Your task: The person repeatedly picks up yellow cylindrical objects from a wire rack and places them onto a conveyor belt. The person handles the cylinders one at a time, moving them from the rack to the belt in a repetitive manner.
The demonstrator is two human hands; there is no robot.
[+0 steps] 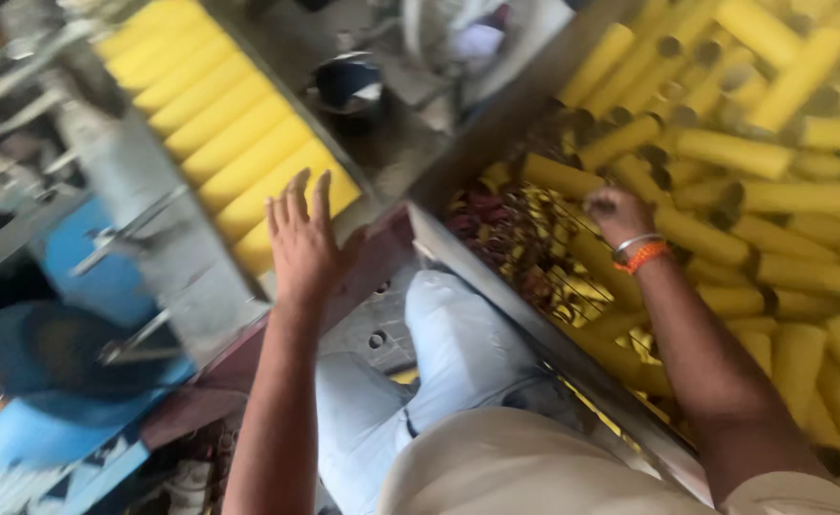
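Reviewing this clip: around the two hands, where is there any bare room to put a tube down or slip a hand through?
Bare room is scarce. The grey surface between the row of yellow tubes and the bin's metal edge is partly free, beside a dark round container. The left hand covers the row's near end. The right hand sits in crowded loose tubes.

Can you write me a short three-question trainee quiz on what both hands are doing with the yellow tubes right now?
1. True or false: the left hand lies open, fingers spread, at the neat row of yellow cardboard tubes on the grey machine tray.
2. Where does the right hand reach? A) a blue bucket B) the loose heap of yellow tubes in the metal-edged bin C) a lap
3. Fill in: the right wrist wears an orange thread and a ____ bangle.

Key: 1 true; 2 B; 3 silver metal. Whether the right grip is closed on a tube cannot be told.
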